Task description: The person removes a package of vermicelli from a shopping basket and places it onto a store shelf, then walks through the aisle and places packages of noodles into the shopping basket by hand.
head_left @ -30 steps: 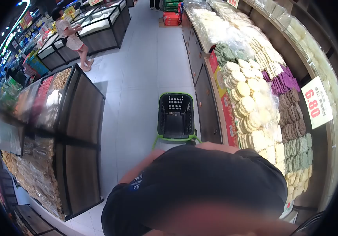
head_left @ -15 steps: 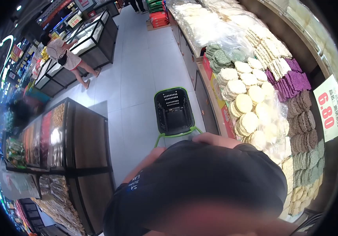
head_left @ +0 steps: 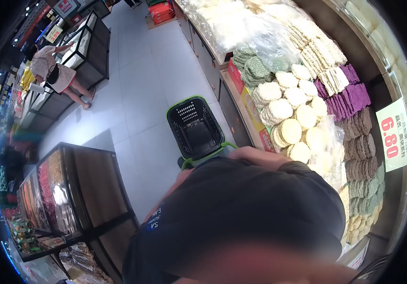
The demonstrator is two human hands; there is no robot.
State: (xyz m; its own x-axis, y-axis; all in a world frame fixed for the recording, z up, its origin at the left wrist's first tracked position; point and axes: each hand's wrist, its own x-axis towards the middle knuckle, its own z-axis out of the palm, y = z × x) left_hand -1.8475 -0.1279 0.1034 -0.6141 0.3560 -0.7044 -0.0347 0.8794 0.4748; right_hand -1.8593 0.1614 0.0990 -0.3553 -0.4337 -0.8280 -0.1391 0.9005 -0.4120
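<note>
A black shopping basket (head_left: 196,130) with a green rim is in front of my body, its inside bare. Green handle arms run from its near side toward me. At the left arm is my left hand (head_left: 183,175), mostly covered by my dark shirt. My right hand (head_left: 237,153) meets the other arm, close to the basket's near right corner. Both hands appear closed on the handle, though the shirt hides most of the fingers. Right of the basket, stacked pale round noodle cakes (head_left: 286,130) lie on a display counter, nearest to my right hand.
Purple noodle blocks (head_left: 348,99), brown blocks (head_left: 357,142) and a 6.80 price sign (head_left: 393,135) line the right side. To the left stands a dark display cabinet (head_left: 94,189) of packaged food. Ahead on the tiled floor (head_left: 142,75), a person (head_left: 54,71) stands at another counter.
My view has turned slightly, so the basket appears farther left and tilted. The left cabinet sits lower in view, and the person by the far counter appears farther left.
</note>
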